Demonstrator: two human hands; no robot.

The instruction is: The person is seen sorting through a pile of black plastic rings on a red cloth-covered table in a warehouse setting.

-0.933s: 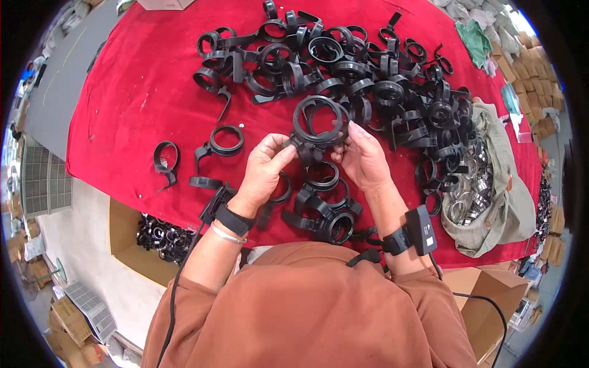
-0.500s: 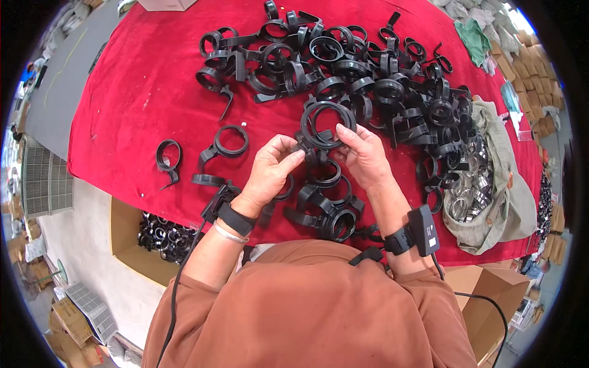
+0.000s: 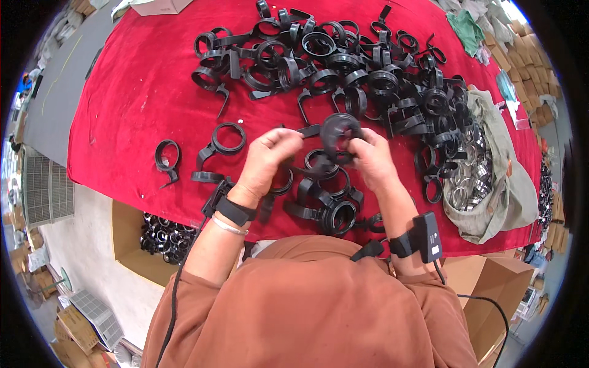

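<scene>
Over the red cloth, my right hand (image 3: 372, 161) grips a black plastic ring (image 3: 332, 134), thumb and fingers at its right rim. The ring is tilted and smeared by motion. A flat black tab sticks out from its left side, and the fingertips of my left hand (image 3: 269, 158) are closed at the end of it. Just below lie several more black rings with bent arms (image 3: 338, 217), partly overlapping each other. Left of my left hand are another armed ring (image 3: 229, 138) and a smaller one (image 3: 167, 156).
A large heap of black rings (image 3: 380, 83) covers the far middle and right of the red cloth (image 3: 132, 104). At right, a grey-green cloth bag (image 3: 512, 205) holds shiny metal rings. Cardboard boxes stand below the table's edge, the left box (image 3: 126, 245) containing black parts.
The ring has turned from facing up to a steep tilt and shifted right, with its tab now showing toward my left fingers. My hands have moved slightly apart.
</scene>
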